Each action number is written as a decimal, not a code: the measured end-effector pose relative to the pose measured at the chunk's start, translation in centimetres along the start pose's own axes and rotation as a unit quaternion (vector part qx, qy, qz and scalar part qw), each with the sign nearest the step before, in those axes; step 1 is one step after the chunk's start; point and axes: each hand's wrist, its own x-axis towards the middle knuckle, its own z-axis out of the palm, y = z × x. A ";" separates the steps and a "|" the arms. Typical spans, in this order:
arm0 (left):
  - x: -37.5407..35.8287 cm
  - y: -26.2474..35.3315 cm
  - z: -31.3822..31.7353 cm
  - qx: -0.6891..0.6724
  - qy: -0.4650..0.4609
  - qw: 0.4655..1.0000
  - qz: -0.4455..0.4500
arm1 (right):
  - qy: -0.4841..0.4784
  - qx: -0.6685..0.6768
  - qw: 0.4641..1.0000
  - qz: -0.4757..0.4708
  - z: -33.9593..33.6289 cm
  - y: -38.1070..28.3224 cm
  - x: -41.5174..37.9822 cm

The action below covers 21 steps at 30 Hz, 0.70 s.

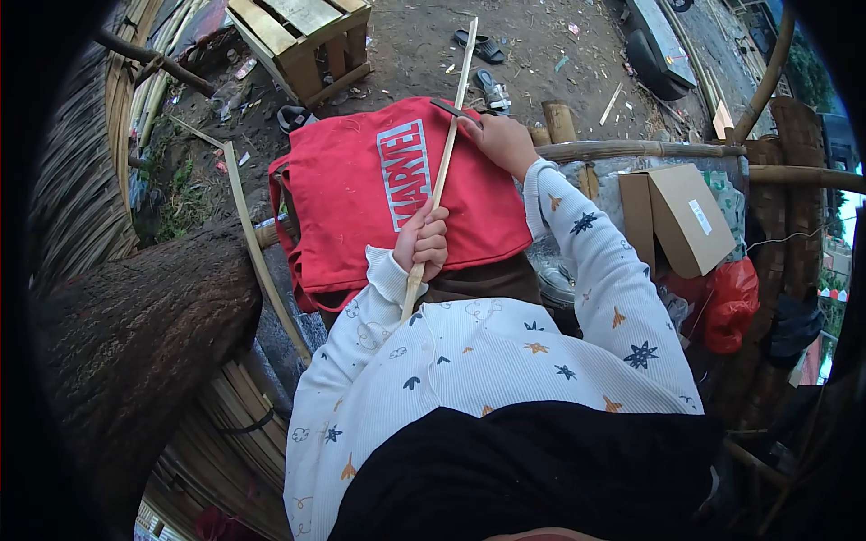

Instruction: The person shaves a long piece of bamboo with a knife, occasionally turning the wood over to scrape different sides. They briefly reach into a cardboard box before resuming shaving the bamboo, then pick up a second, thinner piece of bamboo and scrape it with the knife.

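My left hand (422, 239) is closed around the lower part of a long pale bamboo strip (465, 63). The strip slants up and away from my waist, over a red cloth bag (343, 171) with white lettering that covers my lap. Higher up, my right hand (502, 141) is closed on a knife (444, 106). Its dark blade lies across the strip and seems to touch it; the handle is hidden in my fingers.
A wooden crate (311, 45) stands ahead to the left, near black sandals (483, 43) on the dirt. To my right are a cardboard box (681, 221), a red plastic bag (731, 307) and a bamboo rail (640, 150). A thick trunk (153, 334) and bundled strips (239, 415) lie left.
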 end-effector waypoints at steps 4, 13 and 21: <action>0.2 -0.1 0.3 -0.022 -0.007 1.000 -0.004 | -0.002 0.022 0.999 0.038 0.0 -0.9 0.6; 0.3 -0.2 0.2 -0.042 -0.045 0.998 -0.002 | -0.015 0.053 0.996 0.065 1.0 -0.3 2.8; -0.2 0.0 0.3 -0.006 -0.004 0.999 -0.031 | -0.033 0.097 0.988 0.113 0.5 -0.3 3.4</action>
